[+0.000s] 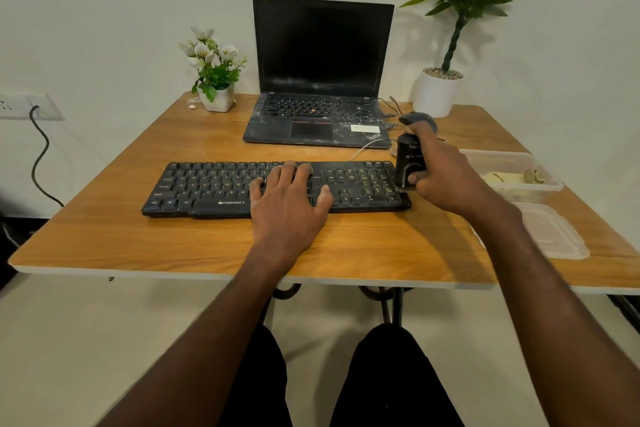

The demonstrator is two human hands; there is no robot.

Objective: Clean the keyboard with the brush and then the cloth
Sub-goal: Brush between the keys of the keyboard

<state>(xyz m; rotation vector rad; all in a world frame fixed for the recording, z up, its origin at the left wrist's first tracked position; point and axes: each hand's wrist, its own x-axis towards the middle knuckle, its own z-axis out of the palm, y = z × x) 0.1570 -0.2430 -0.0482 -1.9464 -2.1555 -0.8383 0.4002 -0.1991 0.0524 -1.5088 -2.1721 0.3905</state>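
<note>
The keyboard [273, 189] lies flat across the middle of the desk [104, 239], its long side toward the person. The left hand [289, 199] rests on its centre with fingers spread straight over the keys, steadying it. At the keyboard's right end the right hand [446, 177] grips a dark, upright tool [410, 163], fingers curled round its body, the lower end touching or just above the number-pad corner; I take it for the brush, though its bristles are hidden. So the brushing step looks to be in hand, at the right edge, with pale dust visible on the keys. The cloth wipe is not yet done; something pale lies in the clear container [512, 170] to the right, but I cannot tell if it is the cloth. Behind the keyboard stands an open, dusty laptop [322, 80].
</note>
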